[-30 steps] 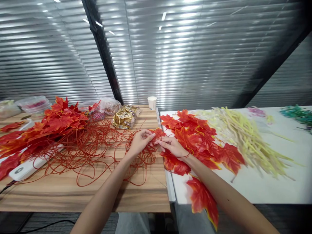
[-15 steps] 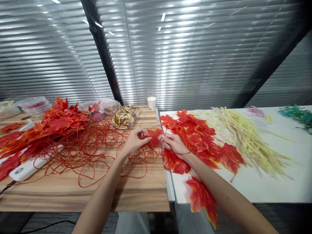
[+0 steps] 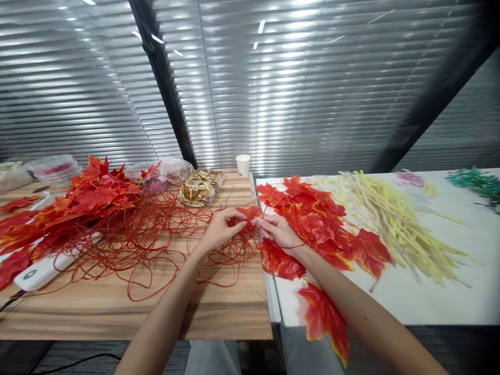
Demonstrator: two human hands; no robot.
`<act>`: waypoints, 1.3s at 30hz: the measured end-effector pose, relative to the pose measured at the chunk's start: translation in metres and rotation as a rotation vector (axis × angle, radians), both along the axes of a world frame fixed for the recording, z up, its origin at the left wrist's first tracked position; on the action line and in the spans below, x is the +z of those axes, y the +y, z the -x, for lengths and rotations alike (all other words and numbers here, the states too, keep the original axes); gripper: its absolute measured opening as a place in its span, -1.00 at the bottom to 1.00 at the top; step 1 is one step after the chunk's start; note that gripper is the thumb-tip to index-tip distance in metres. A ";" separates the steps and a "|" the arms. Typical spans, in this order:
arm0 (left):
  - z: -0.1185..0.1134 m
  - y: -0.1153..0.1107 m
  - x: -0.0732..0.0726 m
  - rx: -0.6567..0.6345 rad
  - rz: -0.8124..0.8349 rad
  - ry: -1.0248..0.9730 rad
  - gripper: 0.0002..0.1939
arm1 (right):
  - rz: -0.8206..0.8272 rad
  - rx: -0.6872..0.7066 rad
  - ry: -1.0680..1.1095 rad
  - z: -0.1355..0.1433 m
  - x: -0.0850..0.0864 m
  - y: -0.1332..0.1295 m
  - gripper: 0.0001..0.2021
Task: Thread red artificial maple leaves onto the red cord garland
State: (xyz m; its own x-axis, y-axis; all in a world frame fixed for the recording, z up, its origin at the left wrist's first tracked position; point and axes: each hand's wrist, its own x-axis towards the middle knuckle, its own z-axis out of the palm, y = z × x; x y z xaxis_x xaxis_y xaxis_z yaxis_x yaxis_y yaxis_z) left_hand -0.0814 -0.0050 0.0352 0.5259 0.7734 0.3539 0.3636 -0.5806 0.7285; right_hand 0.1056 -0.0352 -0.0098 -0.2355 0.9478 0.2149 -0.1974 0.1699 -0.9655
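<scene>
Over the seam between the two tables, a red artificial maple leaf [image 3: 248, 212] is between my hands. My left hand [image 3: 222, 229] is closed in a pinch at the leaf's left side, its thumb and forefinger nearly together. From the right, the fingertips of my right hand [image 3: 279, 230] pinch thin red cord by the leaf's stem end; the exact hold is too small to make out. A strand of cord crosses my right wrist. Tangled red cord [image 3: 156, 224] spreads left of and beneath my left hand. Strung maple leaves [image 3: 312, 219] lie around my right hand and forearm.
A pile of maple leaves [image 3: 97, 190] and a white power strip [image 3: 47, 271] are at left. Gold-wrapped packets [image 3: 199, 188] and a paper cup [image 3: 242, 165] stand behind. Yellow strips [image 3: 394, 224] lie at right. One leaf [image 3: 326, 320] hangs over the front edge.
My left hand has shifted slightly right, its fingertips closer to my right hand. The leaf between them now shows less. Cord loops under the left hand have moved a little right.
</scene>
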 end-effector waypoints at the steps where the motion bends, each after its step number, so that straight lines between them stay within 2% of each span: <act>1: 0.000 0.000 0.000 -0.007 0.007 -0.007 -0.83 | 0.003 -0.005 -0.003 0.000 -0.001 0.000 -0.68; 8: 0.001 0.001 -0.005 -0.038 0.114 0.014 -0.81 | 0.005 0.004 0.003 0.000 -0.003 0.001 -0.67; 11: -0.001 0.001 -0.005 -0.055 0.180 -0.037 -0.80 | 0.010 0.008 0.016 0.000 -0.002 0.001 -0.68; 17: -0.002 0.002 -0.005 -0.074 0.451 -0.197 -0.79 | 0.034 -0.007 0.012 -0.001 -0.002 0.001 -0.66; 20: -0.003 0.003 -0.004 -0.054 0.525 -0.217 -0.83 | 0.028 -0.004 0.007 0.000 -0.002 0.001 -0.65; 33: -0.004 0.003 -0.006 -0.015 0.638 -0.269 -0.85 | 0.047 0.028 0.047 -0.001 -0.006 0.003 -0.69; 39: -0.005 0.003 -0.006 -0.142 0.629 -0.253 -0.77 | 0.042 0.027 0.060 0.000 -0.005 0.002 -0.69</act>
